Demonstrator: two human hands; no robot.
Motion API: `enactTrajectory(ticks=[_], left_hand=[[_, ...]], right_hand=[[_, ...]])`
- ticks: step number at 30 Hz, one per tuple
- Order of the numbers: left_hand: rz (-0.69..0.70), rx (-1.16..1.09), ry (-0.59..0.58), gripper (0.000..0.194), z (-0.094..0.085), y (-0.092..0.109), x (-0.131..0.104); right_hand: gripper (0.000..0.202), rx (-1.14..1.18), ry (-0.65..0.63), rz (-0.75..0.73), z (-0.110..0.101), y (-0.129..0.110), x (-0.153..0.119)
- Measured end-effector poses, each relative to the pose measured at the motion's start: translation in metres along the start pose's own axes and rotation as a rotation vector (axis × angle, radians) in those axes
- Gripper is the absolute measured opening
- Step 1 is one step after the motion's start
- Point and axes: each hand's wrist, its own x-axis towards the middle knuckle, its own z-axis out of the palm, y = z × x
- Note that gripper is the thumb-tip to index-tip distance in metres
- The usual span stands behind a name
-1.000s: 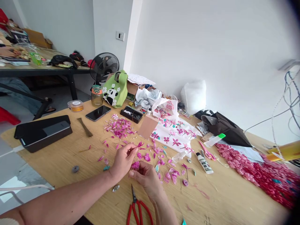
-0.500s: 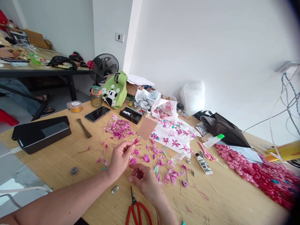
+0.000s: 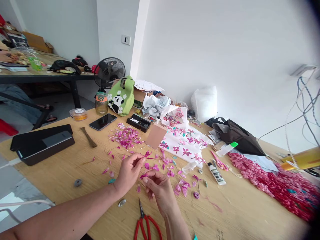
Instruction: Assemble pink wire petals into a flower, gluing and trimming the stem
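Note:
My left hand (image 3: 130, 171) pinches a small magenta petal flower (image 3: 147, 153) between thumb and fingertips, its petals poking up above them. Close by on the right, my right hand (image 3: 159, 186) has a magenta petal (image 3: 143, 175) between thumb and forefinger. Both hands hang over the table, a short gap between their fingertips. Loose pink petals (image 3: 183, 187) are scattered around and beyond them. Nearer to me lie pliers with red handles (image 3: 145, 221), and a small silvery oval piece (image 3: 122, 202) is left of their tip.
Behind the hands are a heap of petals (image 3: 126, 136), a pinkish card (image 3: 156, 136) and finished flowers on a white sheet (image 3: 186, 151). To the right lie a glue tube (image 3: 217, 174), pink scissors (image 3: 219, 161) and a long pink-red pile (image 3: 280, 190). A phone (image 3: 103, 121) lies at left.
My right hand has risen slightly and closed on a magenta petal, where its fingers were apart before. The left hand keeps its pinch on the flower. The view has shifted slightly.

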Motion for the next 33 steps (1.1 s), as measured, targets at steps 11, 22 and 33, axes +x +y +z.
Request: enactTrajectory(ticks=[11,22,33], left_hand=[[-0.082,-0.131,0.011,0.021,-0.001,-0.002,0.003],[-0.052,-0.135,0.037,0.018,-0.001,0.004,0.003],[-0.14,-0.129,-0.025,0.023,-0.001,0.001,0.007]], right_hand=[[0.016,-0.479,0.064,-0.458,0.005,0.002,-0.005],[0.019,-0.791,0.083,-0.692,0.006,0.011,-0.005],[0.013,-0.78,0.078,-0.578,0.006,0.006,-0.006]])
